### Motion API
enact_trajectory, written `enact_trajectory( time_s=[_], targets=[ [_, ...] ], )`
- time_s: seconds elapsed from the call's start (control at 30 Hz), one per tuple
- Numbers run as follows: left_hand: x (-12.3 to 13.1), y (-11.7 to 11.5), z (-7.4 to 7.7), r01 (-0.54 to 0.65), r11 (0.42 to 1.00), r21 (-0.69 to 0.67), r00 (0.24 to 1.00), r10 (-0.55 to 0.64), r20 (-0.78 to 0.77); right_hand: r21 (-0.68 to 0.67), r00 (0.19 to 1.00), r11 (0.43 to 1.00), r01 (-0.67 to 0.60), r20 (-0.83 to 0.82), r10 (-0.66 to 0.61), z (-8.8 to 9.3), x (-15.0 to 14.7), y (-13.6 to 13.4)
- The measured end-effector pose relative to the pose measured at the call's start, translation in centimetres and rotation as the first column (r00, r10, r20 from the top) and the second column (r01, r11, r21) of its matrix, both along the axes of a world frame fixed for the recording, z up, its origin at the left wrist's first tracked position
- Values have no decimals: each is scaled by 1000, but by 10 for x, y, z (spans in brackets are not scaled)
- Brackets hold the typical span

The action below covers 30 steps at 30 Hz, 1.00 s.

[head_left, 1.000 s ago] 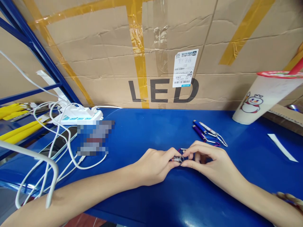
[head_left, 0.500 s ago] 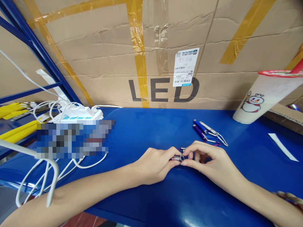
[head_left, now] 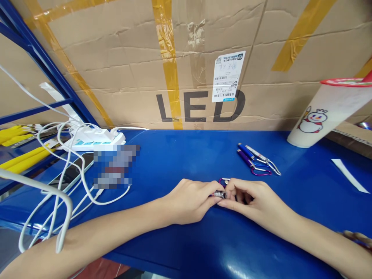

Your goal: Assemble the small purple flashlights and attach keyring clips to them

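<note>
My left hand (head_left: 193,199) is closed, with thumb and index finger pinching a small metal tube (head_left: 220,194), which looks like the body of a keychain flashlight. Its dark round end points right. Pressed together at that end are the thumb and fingertips of my right hand (head_left: 252,197); whatever they hold is too small or hidden to make out. A purple carabiner clip (head_left: 223,181) shows just behind the fingertips. Beyond my right hand lie a purple keychain flashlight (head_left: 245,158), a blue one (head_left: 246,151) and a silver one (head_left: 257,153), with clips attached.
Both hands are over a blue table (head_left: 174,159). Behind stands a large cardboard box (head_left: 130,77). On the right are a drink cup (head_left: 314,120) and a white strip (head_left: 348,175). White cables (head_left: 84,182), a power strip (head_left: 95,141) and a phone (head_left: 71,172) occupy the left.
My right fingertips have shifted slightly down and inward against the tube's end, which now faces more toward me. My left hand keeps its grip. The camera view has shifted slightly.
</note>
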<state>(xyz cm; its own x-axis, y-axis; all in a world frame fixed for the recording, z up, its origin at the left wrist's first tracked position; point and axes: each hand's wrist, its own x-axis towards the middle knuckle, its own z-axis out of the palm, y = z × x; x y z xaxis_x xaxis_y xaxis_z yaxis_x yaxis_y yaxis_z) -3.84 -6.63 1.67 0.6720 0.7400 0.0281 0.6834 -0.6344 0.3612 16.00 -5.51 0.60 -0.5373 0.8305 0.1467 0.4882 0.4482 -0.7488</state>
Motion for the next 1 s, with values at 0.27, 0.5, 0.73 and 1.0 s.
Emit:
enact_trajectory(
  time_s=[0.27, 0.5, 0.73, 1.0],
  targets=[
    [0, 0, -4, -10, 1000, 11, 999, 9, 50, 30, 999, 999, 36, -41, -34, -1, 0, 1],
    [0, -1, -5, -57, 998, 10, 995, 56, 83, 121, 990, 987, 104, -103, -92, 1, 1, 4],
    [-3, -3, -3, -65, 998, 13, 990, 63, 126, 145, 977, 977, 159, -167, -134, -7, 2, 9],
    [-4, -6, -5, -66, 994, 87, 993, 58, 100, 68, 966, 983, 170, -210, -152, -9, -2, 11]
  ],
)
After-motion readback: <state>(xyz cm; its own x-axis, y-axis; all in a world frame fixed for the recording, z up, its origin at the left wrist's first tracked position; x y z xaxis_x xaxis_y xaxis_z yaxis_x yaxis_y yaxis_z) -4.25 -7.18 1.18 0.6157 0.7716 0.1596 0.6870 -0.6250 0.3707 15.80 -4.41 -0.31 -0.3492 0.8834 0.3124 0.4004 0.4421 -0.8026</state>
